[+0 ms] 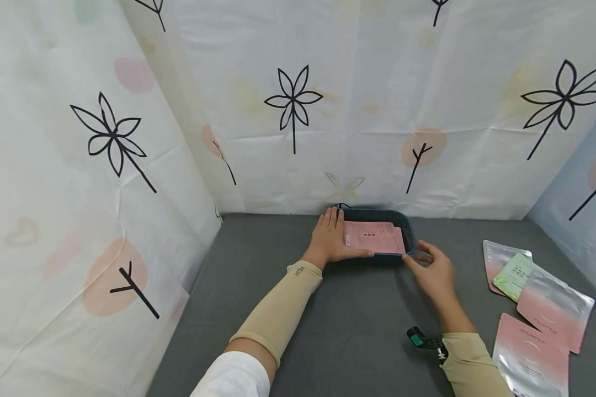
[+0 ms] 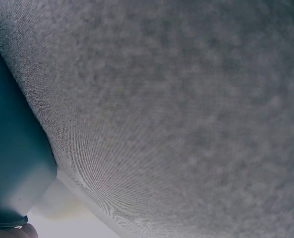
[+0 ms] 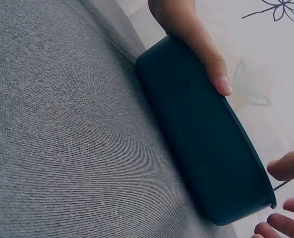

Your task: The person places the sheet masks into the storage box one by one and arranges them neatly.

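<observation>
A dark teal plastic bin (image 1: 408, 227) stands on the grey table by the back curtain, with flat pink packets (image 1: 372, 237) lying inside. My left hand (image 1: 335, 240) lies across the bin's left end, fingers straight and thumb along the near rim. In the right wrist view, that thumb (image 3: 217, 74) rests on the rim above the bin's side wall (image 3: 196, 124). Beside the near right corner is my right hand (image 1: 433, 270), fingers spread and nothing held, thumb tip close at the rim. The left wrist view shows mostly table and the bin's end (image 2: 15, 134).
On the right of the table (image 1: 357, 320), pink-and-silver foil packets (image 1: 551, 309) and a green packet (image 1: 514, 275) lie loosely overlapping. Another pink-and-silver packet (image 1: 531, 353) is nearer the front. White patterned curtains (image 1: 357, 110) enclose the table at the back and sides.
</observation>
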`<state>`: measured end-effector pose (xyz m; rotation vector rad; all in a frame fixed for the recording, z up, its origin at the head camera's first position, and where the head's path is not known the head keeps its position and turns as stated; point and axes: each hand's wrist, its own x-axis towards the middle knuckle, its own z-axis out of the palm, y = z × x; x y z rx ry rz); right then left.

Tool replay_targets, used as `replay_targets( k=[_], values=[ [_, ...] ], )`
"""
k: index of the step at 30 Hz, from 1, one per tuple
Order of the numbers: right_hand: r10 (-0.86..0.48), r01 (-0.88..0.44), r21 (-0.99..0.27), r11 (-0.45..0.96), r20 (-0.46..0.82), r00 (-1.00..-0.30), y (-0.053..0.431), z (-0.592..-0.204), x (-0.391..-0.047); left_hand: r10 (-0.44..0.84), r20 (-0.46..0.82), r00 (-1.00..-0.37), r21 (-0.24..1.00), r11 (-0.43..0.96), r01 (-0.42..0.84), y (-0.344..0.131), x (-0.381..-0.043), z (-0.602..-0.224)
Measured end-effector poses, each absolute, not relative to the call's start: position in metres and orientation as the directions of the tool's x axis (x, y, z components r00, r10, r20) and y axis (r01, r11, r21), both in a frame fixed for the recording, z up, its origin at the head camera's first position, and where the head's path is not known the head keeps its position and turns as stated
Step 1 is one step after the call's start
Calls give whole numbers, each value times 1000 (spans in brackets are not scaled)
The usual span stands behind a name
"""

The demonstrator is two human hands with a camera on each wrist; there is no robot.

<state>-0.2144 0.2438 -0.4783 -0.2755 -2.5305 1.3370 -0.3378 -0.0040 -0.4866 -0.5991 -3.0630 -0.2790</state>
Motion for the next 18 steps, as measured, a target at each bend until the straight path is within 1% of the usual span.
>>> replay_targets(
  k=[8,14,18],
  values=[
    [241,14,-816,577,155,-958,247,-479,-209,381,56,-923,175,906,385,-4,-341,-490],
    [221,-13,-796,605,184,-958,263,-480,-197,383,21,-923,177,908,381,-3,-342,-490],
    [220,-27,-760,649,222,-950,276,-479,-188,382,12,-924,171,910,378,-4,-341,-487]
  ],
)
